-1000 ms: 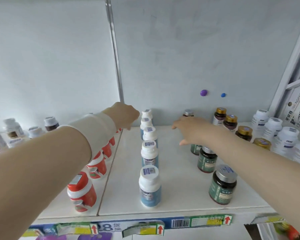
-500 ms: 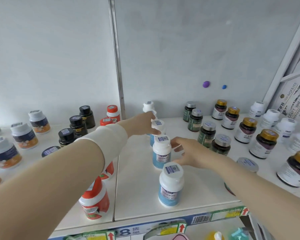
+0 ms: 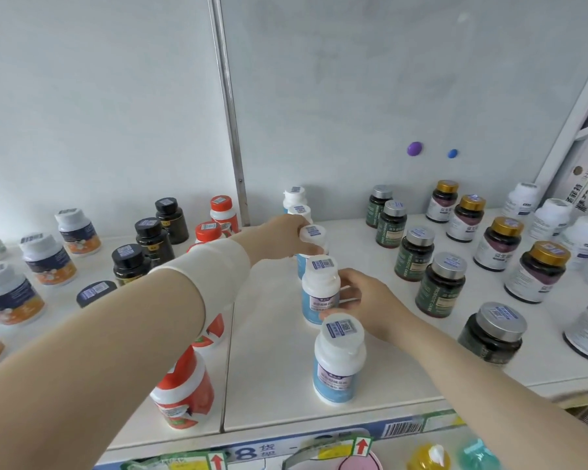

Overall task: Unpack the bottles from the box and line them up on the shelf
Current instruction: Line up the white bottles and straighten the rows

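Note:
A row of white bottles with blue labels runs from front to back along the middle of the white shelf [image 3: 272, 378]. The front bottle [image 3: 339, 364] stands free. My right hand [image 3: 367, 301] wraps its fingers and thumb around the right side of the second bottle [image 3: 319, 290]. My left hand [image 3: 280, 237], with a white sleeve on the forearm, grips the third bottle [image 3: 314, 234] at its cap. Two more white bottles [image 3: 295, 198] stand behind, against the back wall. All stand upright. No box is in view.
Red-and-white bottles [image 3: 184, 395] line up under my left arm. Black bottles [image 3: 151, 237] and orange-labelled ones [image 3: 45, 257] stand further left. Dark green bottles [image 3: 442, 284] and gold-capped ones [image 3: 537, 271] fill the right. A metal post [image 3: 230, 110] divides the back wall.
Both hands have drawn back from the rear of the shelf to the white row. The left has closed on the third bottle, the right on the second. The view has tilted downward.

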`<state>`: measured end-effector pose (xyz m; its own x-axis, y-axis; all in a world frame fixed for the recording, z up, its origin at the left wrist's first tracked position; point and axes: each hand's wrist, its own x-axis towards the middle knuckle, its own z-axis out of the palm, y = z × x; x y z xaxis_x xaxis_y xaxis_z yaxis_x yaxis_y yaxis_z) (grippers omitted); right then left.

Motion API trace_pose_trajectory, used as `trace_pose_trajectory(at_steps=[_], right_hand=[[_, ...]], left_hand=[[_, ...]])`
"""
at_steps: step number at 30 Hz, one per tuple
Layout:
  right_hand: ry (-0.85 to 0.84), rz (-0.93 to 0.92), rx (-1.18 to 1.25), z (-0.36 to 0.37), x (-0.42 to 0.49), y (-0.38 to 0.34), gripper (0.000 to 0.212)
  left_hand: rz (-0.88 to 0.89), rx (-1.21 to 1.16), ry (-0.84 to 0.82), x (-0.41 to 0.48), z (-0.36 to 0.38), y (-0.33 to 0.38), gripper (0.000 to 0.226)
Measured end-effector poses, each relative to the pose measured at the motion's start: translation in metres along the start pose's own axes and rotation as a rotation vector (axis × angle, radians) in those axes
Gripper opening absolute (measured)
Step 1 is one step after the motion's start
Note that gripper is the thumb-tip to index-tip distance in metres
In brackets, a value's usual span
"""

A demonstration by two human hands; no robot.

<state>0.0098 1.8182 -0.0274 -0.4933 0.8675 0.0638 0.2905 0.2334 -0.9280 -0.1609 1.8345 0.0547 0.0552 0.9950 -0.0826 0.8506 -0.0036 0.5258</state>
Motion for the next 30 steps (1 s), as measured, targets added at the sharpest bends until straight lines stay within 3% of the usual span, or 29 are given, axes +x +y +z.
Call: trace_pose_trajectory(at_steps=[30], right_hand=[[-0.003,-0.03,-0.012,0.004,-0.005,0.002,0.042]], left_hand=[[-0.044,-0.115,-0.02,-0.007,-0.009,-0.011,0.051]])
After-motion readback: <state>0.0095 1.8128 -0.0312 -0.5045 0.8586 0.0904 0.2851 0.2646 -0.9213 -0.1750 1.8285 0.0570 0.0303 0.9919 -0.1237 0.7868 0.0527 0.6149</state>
